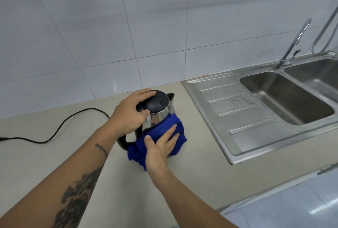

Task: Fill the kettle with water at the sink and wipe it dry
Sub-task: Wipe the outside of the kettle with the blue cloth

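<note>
A steel kettle (157,118) with a black lid, spout and handle stands on the beige counter (91,147), left of the sink. My left hand (130,111) grips its top, fingers curled over the lid. My right hand (161,145) presses a blue cloth (178,129) flat against the kettle's lower front side. The cloth wraps around the kettle's base and hides it. The steel double sink (285,98) lies to the right, with its tap (294,43) turned off.
A black power cord (60,127) snakes across the counter to the left of the kettle. The sink's ribbed draining board (237,110) is next to the kettle on the right and shows a few water drops. White wall tiles rise behind. The counter's front edge runs at lower right.
</note>
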`<action>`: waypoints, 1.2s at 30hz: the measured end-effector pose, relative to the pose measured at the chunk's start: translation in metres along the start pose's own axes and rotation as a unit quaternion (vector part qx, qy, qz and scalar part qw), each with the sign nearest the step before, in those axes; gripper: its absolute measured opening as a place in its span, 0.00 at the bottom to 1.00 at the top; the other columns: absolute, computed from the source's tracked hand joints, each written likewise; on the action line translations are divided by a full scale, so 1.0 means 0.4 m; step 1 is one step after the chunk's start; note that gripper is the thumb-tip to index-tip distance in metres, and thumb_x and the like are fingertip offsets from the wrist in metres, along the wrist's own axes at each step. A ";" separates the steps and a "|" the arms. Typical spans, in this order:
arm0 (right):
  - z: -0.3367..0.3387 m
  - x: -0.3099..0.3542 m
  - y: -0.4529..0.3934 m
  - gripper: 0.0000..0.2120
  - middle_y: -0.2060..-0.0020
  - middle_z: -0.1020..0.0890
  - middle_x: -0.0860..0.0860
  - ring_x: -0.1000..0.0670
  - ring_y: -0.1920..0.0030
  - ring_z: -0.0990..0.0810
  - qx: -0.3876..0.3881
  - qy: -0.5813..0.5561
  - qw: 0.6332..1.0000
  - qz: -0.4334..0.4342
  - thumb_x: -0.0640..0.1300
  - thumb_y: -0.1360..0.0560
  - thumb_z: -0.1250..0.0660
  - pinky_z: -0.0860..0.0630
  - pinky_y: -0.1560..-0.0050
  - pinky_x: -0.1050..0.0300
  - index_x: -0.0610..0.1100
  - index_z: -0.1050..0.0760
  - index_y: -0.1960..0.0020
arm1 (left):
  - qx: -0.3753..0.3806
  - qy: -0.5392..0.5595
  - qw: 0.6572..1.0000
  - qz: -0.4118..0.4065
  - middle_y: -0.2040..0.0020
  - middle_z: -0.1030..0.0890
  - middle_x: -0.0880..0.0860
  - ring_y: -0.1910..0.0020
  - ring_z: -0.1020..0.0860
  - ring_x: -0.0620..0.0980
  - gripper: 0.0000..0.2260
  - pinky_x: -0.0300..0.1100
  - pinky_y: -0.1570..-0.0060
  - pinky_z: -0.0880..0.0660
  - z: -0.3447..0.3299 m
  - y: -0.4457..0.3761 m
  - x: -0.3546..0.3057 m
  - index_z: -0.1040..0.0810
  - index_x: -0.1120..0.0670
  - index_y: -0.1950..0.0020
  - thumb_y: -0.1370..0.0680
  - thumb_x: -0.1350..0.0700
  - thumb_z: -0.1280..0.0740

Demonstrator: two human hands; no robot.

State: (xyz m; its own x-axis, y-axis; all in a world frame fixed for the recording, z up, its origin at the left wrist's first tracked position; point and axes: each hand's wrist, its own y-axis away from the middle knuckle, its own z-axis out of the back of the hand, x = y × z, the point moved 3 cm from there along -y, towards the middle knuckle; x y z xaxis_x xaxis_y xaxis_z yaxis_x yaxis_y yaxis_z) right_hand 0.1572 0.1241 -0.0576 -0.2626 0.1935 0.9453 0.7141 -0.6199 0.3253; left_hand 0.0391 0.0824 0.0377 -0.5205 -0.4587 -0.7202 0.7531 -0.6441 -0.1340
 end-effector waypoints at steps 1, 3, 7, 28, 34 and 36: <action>-0.001 0.000 0.003 0.46 0.19 0.66 0.52 0.48 0.18 0.65 -0.003 -0.012 1.000 0.020 0.51 0.23 0.36 0.55 0.19 0.41 0.56 0.66 0.18 | 0.005 -0.001 1.000 0.000 0.27 0.31 0.36 0.27 0.34 0.40 0.28 0.39 0.28 0.39 0.001 -0.003 0.002 0.25 0.39 0.30 0.25 0.65 0.33; 0.031 -0.011 -0.033 0.46 0.17 0.57 0.51 0.48 0.18 0.58 -0.018 -0.012 0.999 0.044 0.55 0.29 0.39 0.52 0.19 0.41 0.57 0.60 0.17 | 0.014 0.002 1.000 0.001 0.27 0.32 0.35 0.26 0.36 0.40 0.30 0.42 0.25 0.41 0.002 -0.005 0.007 0.27 0.39 0.29 0.25 0.66 0.33; 0.137 -0.024 -0.164 0.21 0.39 0.19 0.40 0.40 0.40 0.20 -0.011 -0.122 0.984 -0.127 0.56 0.24 0.40 0.25 0.38 0.48 0.49 0.23 0.36 | 0.026 0.030 0.999 0.026 0.26 0.32 0.36 0.25 0.36 0.42 0.32 0.50 0.24 0.39 0.004 -0.009 0.012 0.28 0.40 0.28 0.25 0.69 0.35; 0.123 0.043 -0.083 0.31 0.26 0.31 0.67 0.61 0.26 0.33 0.083 -0.073 0.988 0.105 0.41 0.20 0.42 0.35 0.24 0.54 0.66 0.39 0.23 | -0.188 -0.183 0.962 0.076 0.22 0.38 0.57 0.23 0.44 0.57 0.28 0.56 0.23 0.56 -0.162 0.036 -0.106 0.40 0.60 0.22 0.20 0.50 0.42; 0.165 0.024 -0.125 0.29 0.33 0.21 0.57 0.50 0.33 0.23 0.071 -0.052 0.996 0.005 0.41 0.22 0.47 0.29 0.28 0.46 0.64 0.32 0.26 | -0.219 -0.185 0.957 0.033 0.26 0.32 0.58 0.25 0.39 0.58 0.27 0.56 0.24 0.50 -0.157 0.036 -0.091 0.33 0.61 0.26 0.22 0.50 0.44; 0.191 0.045 -0.152 0.25 0.41 0.15 0.52 0.45 0.39 0.19 0.081 -0.045 0.995 -0.036 0.38 0.20 0.46 0.25 0.32 0.45 0.59 0.25 0.31 | -0.206 -0.184 0.961 0.019 0.26 0.32 0.58 0.26 0.38 0.58 0.26 0.56 0.24 0.50 -0.150 0.039 -0.091 0.33 0.62 0.26 0.22 0.51 0.43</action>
State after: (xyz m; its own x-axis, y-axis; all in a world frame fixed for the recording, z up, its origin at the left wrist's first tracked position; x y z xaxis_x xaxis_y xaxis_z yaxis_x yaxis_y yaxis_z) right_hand 0.1585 0.2233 -0.0585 -0.2627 0.3042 0.9157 0.7932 -0.4723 0.3845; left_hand 0.0939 0.1258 0.0212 -0.5388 -0.7117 -0.4508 0.8308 -0.3604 -0.4240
